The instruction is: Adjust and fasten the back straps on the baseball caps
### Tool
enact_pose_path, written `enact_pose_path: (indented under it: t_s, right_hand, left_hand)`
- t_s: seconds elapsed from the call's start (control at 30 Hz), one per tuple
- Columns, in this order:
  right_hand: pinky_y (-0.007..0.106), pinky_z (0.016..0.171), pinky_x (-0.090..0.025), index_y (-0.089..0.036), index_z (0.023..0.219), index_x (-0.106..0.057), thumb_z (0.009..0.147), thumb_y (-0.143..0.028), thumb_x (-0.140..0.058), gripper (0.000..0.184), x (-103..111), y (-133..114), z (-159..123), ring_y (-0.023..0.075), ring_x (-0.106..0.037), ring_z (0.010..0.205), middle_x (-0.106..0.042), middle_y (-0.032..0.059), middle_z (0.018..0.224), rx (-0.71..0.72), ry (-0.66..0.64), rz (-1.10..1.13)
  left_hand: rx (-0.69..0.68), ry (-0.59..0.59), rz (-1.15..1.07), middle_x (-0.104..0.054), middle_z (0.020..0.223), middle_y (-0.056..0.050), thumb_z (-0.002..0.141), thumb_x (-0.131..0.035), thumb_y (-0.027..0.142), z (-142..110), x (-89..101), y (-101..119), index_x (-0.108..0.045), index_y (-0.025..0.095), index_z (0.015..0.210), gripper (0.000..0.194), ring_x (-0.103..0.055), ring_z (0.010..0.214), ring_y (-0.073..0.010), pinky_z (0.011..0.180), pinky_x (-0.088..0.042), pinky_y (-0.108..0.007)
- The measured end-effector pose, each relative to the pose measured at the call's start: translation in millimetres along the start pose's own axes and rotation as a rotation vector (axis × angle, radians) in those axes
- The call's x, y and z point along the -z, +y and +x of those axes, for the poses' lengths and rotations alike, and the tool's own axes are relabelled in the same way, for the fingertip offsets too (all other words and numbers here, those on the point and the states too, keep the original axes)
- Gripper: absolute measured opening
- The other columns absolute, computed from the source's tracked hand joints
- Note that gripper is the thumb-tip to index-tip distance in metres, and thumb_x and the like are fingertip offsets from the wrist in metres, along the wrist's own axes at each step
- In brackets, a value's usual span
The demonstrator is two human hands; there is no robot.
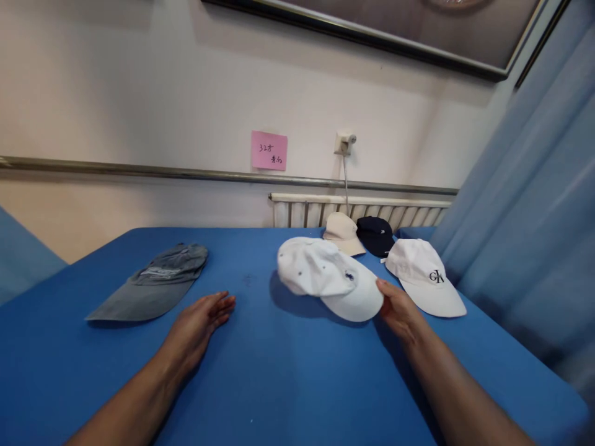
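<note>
A white baseball cap (316, 272) with a small dark emblem is held by the edge of its brim in my right hand (396, 310). Its crown points left, and a shadow shows beneath it on the blue table (279, 384). My left hand (204, 322) rests near the table's surface, fingers stretched out and holding nothing. To the left of that hand lies a grey-blue cap (158, 282) with light lettering, brim toward the lower left. Right of my right hand sits another white cap (423, 272) with dark letters on its front.
Behind the held cap are a cream cap (343, 232) and a navy cap (375, 235) at the table's far edge. A radiator (297, 214) and a metal rail (186, 173) run along the wall. A blue curtain (525, 217) hangs at the right.
</note>
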State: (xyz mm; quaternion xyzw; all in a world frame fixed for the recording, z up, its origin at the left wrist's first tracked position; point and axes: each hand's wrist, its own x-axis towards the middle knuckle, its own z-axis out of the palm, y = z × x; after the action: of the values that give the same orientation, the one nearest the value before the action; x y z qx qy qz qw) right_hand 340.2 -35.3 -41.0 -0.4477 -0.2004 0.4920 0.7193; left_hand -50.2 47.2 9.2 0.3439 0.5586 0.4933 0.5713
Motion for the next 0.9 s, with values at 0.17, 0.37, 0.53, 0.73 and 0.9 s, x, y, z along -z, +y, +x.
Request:
enact_pose_path:
  t_s: [0.17, 0.37, 0.53, 0.73, 0.9]
  right_hand:
    - [0.023, 0.068, -0.060, -0.022, 0.104, -0.066, 0.078, -0.018, -0.066, 0.026, 42.2, -13.8, 2.7, 0.0167, -0.071, 0.086, -0.076, 0.0000, 0.095, 0.140, 0.269, 0.186]
    - [0.017, 0.038, -0.045, -0.025, 0.103, -0.063, 0.073, -0.017, -0.067, 0.032, 73.8, -12.4, 2.9, 0.0134, -0.068, 0.067, -0.074, -0.0016, 0.097, 0.218, 0.425, 0.133]
    - [0.019, 0.033, -0.040, -0.023, 0.094, -0.061, 0.071, -0.017, -0.067, 0.024, 79.3, -6.8, 5.2, 0.0141, -0.063, 0.057, -0.072, 0.0004, 0.089, 0.198, 0.479, 0.039]
    - [0.018, 0.033, -0.039, -0.023, 0.098, -0.062, 0.068, -0.019, -0.067, 0.030, 82.5, -7.6, 1.5, 0.0138, -0.063, 0.058, -0.072, 0.0003, 0.089, 0.224, 0.485, 0.059]
    - [0.020, 0.035, -0.041, -0.022, 0.103, -0.062, 0.069, -0.020, -0.066, 0.035, 89.8, -8.0, -2.7, 0.0164, -0.066, 0.062, -0.074, 0.0016, 0.091, 0.222, 0.511, 0.046]
  left_hand:
    - [-0.035, -0.062, 0.062, -0.073, 0.090, -0.008, 0.076, -0.072, 0.028, -3.0, -2.2, -3.4, -0.070, 0.018, 0.085, 0.014, -0.069, 0.088, -0.0202, 0.072, -0.056, -0.026]
    - [-0.078, -0.116, 0.153, -0.073, 0.088, -0.008, 0.068, -0.078, 0.036, -6.7, -3.8, -4.5, -0.069, 0.019, 0.089, 0.029, -0.069, 0.089, -0.0246, 0.074, -0.056, -0.032]
    - [-0.101, -0.162, 0.203, -0.074, 0.089, -0.008, 0.065, -0.078, 0.039, -5.9, -2.8, -7.3, -0.068, 0.019, 0.093, 0.036, -0.070, 0.088, -0.0250, 0.074, -0.056, -0.033]
    - [-0.090, -0.203, 0.235, -0.074, 0.091, -0.009, 0.067, -0.077, 0.039, -3.7, -1.8, -9.9, -0.068, 0.019, 0.096, 0.037, -0.069, 0.090, -0.0244, 0.074, -0.056, -0.033]
    - [-0.065, -0.232, 0.244, -0.074, 0.088, -0.006, 0.067, -0.078, 0.036, -0.8, -2.8, -12.6, -0.067, 0.019, 0.096, 0.035, -0.069, 0.085, -0.0197, 0.073, -0.054, -0.027]
